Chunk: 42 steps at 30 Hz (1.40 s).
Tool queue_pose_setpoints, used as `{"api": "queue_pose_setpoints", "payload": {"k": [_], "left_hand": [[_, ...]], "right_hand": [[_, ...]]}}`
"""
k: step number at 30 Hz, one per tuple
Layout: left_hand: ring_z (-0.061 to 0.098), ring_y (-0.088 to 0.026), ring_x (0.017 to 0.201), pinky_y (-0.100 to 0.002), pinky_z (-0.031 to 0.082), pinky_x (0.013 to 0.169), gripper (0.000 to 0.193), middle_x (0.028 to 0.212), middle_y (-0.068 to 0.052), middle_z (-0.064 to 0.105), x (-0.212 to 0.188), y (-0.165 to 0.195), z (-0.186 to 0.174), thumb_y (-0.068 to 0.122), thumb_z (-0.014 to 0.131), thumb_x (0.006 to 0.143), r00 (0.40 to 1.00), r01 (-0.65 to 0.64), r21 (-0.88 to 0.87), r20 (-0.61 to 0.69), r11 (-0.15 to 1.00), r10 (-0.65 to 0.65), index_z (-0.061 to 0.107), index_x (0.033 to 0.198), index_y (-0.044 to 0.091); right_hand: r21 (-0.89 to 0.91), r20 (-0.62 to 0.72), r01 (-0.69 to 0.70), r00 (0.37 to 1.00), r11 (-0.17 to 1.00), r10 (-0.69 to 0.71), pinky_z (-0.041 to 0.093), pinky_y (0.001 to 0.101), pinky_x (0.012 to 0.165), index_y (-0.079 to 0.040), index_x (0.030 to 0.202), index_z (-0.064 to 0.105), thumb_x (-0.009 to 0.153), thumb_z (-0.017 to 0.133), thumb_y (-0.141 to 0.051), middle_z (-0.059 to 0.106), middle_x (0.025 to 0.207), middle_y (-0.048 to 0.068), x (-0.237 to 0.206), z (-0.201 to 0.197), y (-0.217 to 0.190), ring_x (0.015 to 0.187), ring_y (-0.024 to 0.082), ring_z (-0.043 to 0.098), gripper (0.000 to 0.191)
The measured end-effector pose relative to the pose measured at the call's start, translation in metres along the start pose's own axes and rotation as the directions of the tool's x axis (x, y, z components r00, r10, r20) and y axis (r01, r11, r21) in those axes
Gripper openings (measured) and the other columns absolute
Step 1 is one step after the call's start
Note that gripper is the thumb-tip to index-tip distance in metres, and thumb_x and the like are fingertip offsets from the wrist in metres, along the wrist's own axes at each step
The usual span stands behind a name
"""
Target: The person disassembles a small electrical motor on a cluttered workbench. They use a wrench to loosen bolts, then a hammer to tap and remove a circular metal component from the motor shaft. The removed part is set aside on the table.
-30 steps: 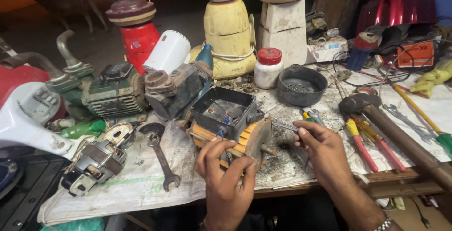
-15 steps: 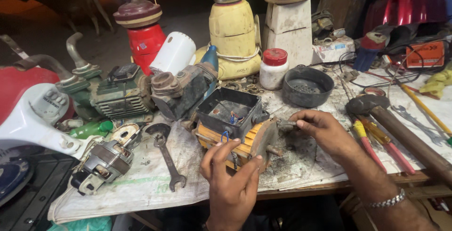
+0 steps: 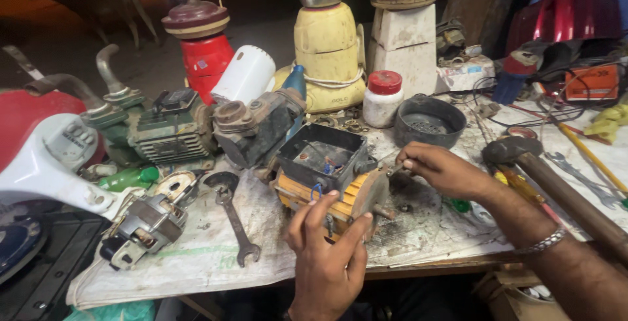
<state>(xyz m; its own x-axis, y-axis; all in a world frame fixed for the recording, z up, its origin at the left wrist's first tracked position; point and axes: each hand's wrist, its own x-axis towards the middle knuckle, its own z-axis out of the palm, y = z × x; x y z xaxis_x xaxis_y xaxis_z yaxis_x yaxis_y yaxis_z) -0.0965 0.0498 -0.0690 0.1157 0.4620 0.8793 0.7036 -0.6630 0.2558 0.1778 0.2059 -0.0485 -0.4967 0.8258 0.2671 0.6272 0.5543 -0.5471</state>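
At the near middle of the counter point(image 3: 196, 262), left hand point(image 3: 327, 255) still clamped, fingers spread, on the orange motor point(image 3: 327, 193). Right hand point(image 3: 441, 170) shifted since a second ago from the motor's front up to its far right corner, pinching a thin metal tool point(image 3: 394, 170) there. Spanner point(image 3: 233, 219) unmoved at left.

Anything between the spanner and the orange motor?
Head view: only bare, stained white sheet lies between the spanner and the orange motor.
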Motion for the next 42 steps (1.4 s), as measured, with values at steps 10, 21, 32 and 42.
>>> {"api": "queue_pose_setpoints", "payload": {"k": [10, 21, 32, 42], "left_hand": [[0.047, -0.034, 0.133, -0.047, 0.034, 0.113, 0.019, 0.131, -0.006, 0.058, 0.006, 0.0, 0.005, 0.015, 0.085, 0.078, 0.996, 0.079, -0.083, -0.042, 0.993, -0.083, 0.077, 0.095, 0.016], [0.038, -0.034, 0.132, -0.047, 0.031, 0.111, 0.03, 0.142, -0.011, 0.052, 0.0, 0.003, -0.001, 0.014, 0.083, 0.082, 1.0, -0.024, -0.01, 0.002, 1.0, 0.024, 0.08, 0.111, 0.016], [0.046, -0.034, 0.129, -0.045, 0.037, 0.11, 0.023, 0.134, -0.009, 0.057, 0.007, 0.007, 0.014, 0.013, 0.085, 0.079, 0.995, 0.088, -0.089, -0.046, 0.992, -0.092, 0.078, 0.101, 0.014], [0.044, -0.035, 0.135, -0.049, 0.032, 0.113, 0.031, 0.14, -0.009, 0.058, 0.001, -0.001, 0.01, 0.013, 0.075, 0.087, 0.997, -0.055, -0.038, 0.048, 0.998, 0.057, 0.077, 0.118, 0.016]], "right_hand": [[0.282, 0.126, -0.232, 0.971, 0.931, 0.203, 0.05, 0.0298, 0.08, -0.009, 0.105, 0.067, 0.103, 0.051, -0.028, 0.061, 0.091, -0.002, 0.005, 0.004, 0.009, 0.089, 0.008, 0.054, 0.025], [0.85, 0.079, -0.322, 0.86, 0.416, 0.504, 0.055, 0.0318, 0.078, -0.001, 0.112, 0.069, 0.103, 0.057, -0.019, 0.063, 0.086, 0.005, -0.001, 0.025, 0.002, 0.08, 0.015, 0.064, 0.023], [0.988, 0.017, -0.114, 0.748, 0.102, 0.663, 0.051, 0.0262, 0.073, -0.009, 0.095, 0.067, 0.088, 0.077, -0.022, 0.068, 0.086, -0.001, -0.005, 0.058, -0.005, 0.076, 0.01, 0.061, 0.018], [0.996, 0.085, -0.082, 0.81, -0.031, 0.58, 0.047, 0.0325, 0.078, -0.007, 0.097, 0.066, 0.087, 0.074, -0.026, 0.064, 0.083, -0.001, -0.001, 0.059, -0.011, 0.077, 0.013, 0.055, 0.023]]}}
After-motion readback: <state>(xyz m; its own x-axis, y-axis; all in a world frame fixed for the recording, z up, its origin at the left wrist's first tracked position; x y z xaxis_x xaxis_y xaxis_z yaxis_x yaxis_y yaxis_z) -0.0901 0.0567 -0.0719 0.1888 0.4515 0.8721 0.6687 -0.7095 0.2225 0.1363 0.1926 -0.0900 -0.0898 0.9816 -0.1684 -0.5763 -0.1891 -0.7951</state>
